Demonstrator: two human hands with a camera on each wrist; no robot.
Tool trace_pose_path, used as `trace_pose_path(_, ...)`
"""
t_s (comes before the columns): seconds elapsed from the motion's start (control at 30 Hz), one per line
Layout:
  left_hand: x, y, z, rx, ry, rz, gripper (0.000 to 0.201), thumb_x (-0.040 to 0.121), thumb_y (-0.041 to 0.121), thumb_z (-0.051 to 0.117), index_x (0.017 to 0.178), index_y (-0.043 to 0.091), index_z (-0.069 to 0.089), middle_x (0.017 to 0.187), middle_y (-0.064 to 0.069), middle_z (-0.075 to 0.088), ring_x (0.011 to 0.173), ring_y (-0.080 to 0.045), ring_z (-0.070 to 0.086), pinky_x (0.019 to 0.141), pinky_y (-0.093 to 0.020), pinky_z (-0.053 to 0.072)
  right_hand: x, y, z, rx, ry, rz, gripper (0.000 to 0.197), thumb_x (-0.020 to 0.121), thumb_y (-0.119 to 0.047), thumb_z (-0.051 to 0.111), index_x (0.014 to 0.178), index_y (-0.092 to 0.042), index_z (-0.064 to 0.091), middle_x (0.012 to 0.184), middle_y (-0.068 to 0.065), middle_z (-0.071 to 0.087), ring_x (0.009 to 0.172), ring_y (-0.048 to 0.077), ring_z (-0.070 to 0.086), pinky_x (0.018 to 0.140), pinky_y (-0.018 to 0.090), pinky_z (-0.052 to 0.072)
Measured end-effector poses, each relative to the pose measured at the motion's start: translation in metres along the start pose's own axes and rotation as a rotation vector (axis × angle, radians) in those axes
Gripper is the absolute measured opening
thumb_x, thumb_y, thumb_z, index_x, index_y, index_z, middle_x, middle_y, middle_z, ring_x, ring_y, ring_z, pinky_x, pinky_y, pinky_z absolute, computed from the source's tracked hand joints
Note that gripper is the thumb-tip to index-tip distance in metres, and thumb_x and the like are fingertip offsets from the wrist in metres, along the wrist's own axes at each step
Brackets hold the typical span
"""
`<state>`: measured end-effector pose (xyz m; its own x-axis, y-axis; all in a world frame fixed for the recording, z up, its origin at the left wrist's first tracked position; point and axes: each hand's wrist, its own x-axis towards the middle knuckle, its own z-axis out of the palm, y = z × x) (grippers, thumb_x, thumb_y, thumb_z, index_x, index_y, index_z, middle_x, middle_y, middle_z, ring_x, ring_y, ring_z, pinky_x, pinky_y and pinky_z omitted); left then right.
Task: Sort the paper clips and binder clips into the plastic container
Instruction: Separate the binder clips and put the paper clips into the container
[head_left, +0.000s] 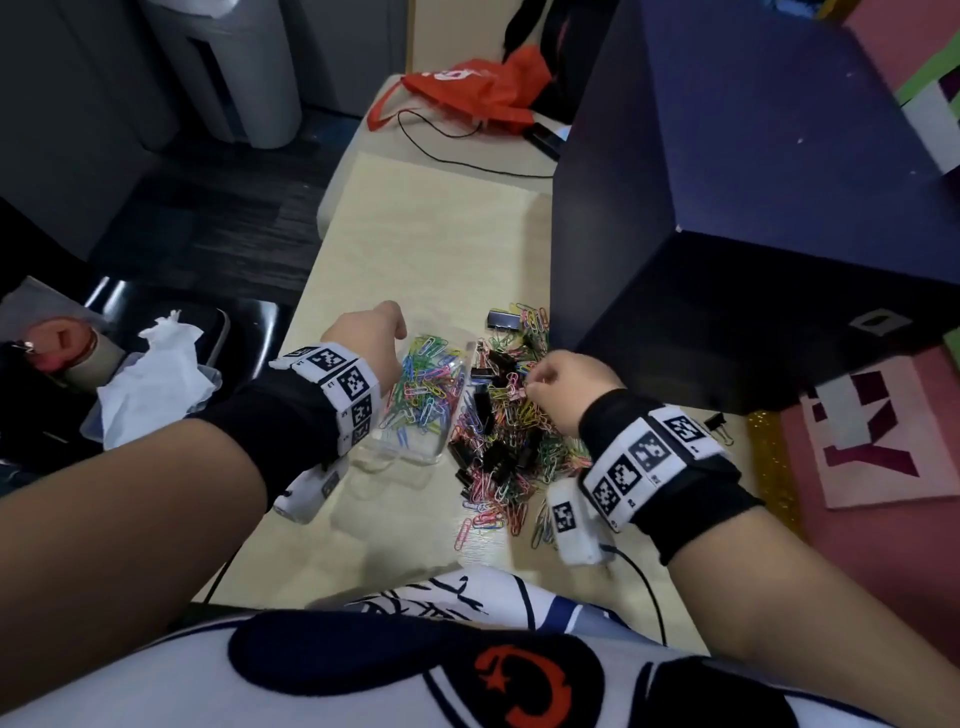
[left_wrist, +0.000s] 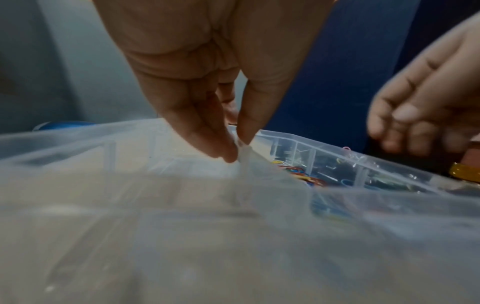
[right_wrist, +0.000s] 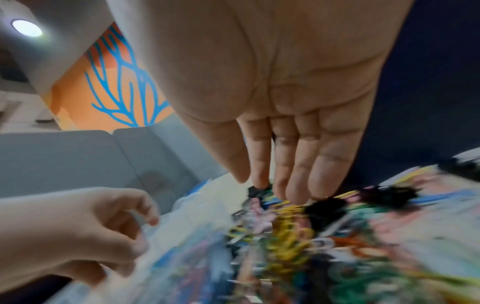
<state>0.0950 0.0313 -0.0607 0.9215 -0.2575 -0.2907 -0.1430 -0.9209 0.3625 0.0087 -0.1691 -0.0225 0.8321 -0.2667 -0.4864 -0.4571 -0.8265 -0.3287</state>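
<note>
A clear plastic container (head_left: 415, 457) lies on the pale table, one compartment full of coloured paper clips (head_left: 426, 384). My left hand (head_left: 387, 332) is at its far left side. In the left wrist view, thumb and fingers of that hand (left_wrist: 237, 150) pinch the container's thin rim (left_wrist: 298, 136). Right of the container spreads a mixed pile (head_left: 498, 431) of coloured paper clips and black binder clips (head_left: 496, 460). My right hand (head_left: 535, 376) hovers over the pile. Its fingers (right_wrist: 296, 185) point straight down and touch the blurred pile (right_wrist: 298, 232); I see nothing held.
A big dark blue box (head_left: 727, 208) stands right behind the pile. A lone binder clip (head_left: 719, 423) lies by my right wrist. An orange bag (head_left: 478, 88) and a black cable (head_left: 467, 161) sit at the far end. White tissue (head_left: 150, 379) lies beyond the table's left edge.
</note>
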Motion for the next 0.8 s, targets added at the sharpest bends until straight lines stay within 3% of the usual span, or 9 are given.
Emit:
trace_pose_path(0.1, -0.004, 0.013, -0.002, 0.055, 0.042, 0.078, 0.025, 0.085, 0.011, 0.057, 0.109, 0.018, 0.053, 0.110, -0.009, 0.055, 0.095, -0.030, 0.056, 0.080, -0.040, 0.050, 0.002, 0.031, 0.003, -0.182, -0.062, 0.110, 0.020, 0.093, -0.020, 0.055, 0.109, -0.016, 0.066, 0.112, 0.004, 0.066, 0.102, 0.024, 0.061, 0.084, 0.026, 0.047)
trace_pose_path(0.2, -0.016, 0.037, 0.000, 0.176, 0.063, 0.247, 0.025, 0.086, 0.018, 0.054, 0.111, 0.021, 0.056, 0.113, -0.006, 0.053, 0.103, -0.029, 0.052, 0.083, -0.041, 0.048, 0.000, 0.051, 0.014, -0.281, -0.100, 0.125, 0.023, 0.090, -0.016, 0.055, 0.109, -0.018, 0.067, 0.116, 0.005, 0.066, 0.102, 0.025, 0.062, 0.088, 0.028, 0.050)
trace_pose_path(0.3, -0.033, 0.062, 0.011, 0.340, -0.019, 0.429, 0.025, 0.088, 0.020, 0.050, 0.112, 0.018, 0.057, 0.108, -0.005, 0.058, 0.102, -0.027, 0.054, 0.083, -0.041, 0.050, -0.011, 0.058, 0.028, -0.206, -0.070, 0.028, 0.030, 0.087, -0.019, 0.062, 0.116, -0.025, 0.057, 0.123, 0.005, 0.053, 0.101, 0.023, 0.058, 0.090, 0.028, 0.047)
trace_pose_path(0.43, -0.046, 0.082, 0.028, 0.518, -0.194, 0.503, 0.027, 0.088, 0.018, 0.051, 0.115, 0.014, 0.056, 0.107, -0.008, 0.058, 0.102, -0.030, 0.058, 0.078, -0.040, 0.051, -0.022, 0.056, 0.046, -0.142, -0.067, -0.123, 0.062, 0.080, -0.039, 0.070, 0.136, -0.029, 0.044, 0.128, 0.004, 0.041, 0.114, 0.024, 0.051, 0.096, 0.033, 0.045)
trace_pose_path(0.63, -0.057, 0.089, 0.048, 0.643, -0.314, 0.570, 0.034, 0.085, 0.018, 0.059, 0.119, 0.019, 0.056, 0.106, -0.008, 0.054, 0.097, -0.030, 0.059, 0.074, -0.041, 0.054, -0.024, 0.063, 0.062, -0.174, 0.031, -0.189, 0.044, 0.085, -0.012, 0.056, 0.127, -0.022, 0.045, 0.121, 0.007, 0.045, 0.108, 0.030, 0.053, 0.087, 0.037, 0.048)
trace_pose_path(0.8, -0.060, 0.093, 0.052, 0.672, -0.324, 0.538, 0.035, 0.084, 0.015, 0.060, 0.118, 0.016, 0.054, 0.108, -0.009, 0.051, 0.096, -0.029, 0.060, 0.068, -0.039, 0.050, -0.028, 0.073, 0.061, -0.086, 0.103, -0.151, 0.038, 0.089, -0.021, 0.057, 0.126, -0.022, 0.048, 0.125, 0.005, 0.050, 0.112, 0.027, 0.053, 0.089, 0.034, 0.047)
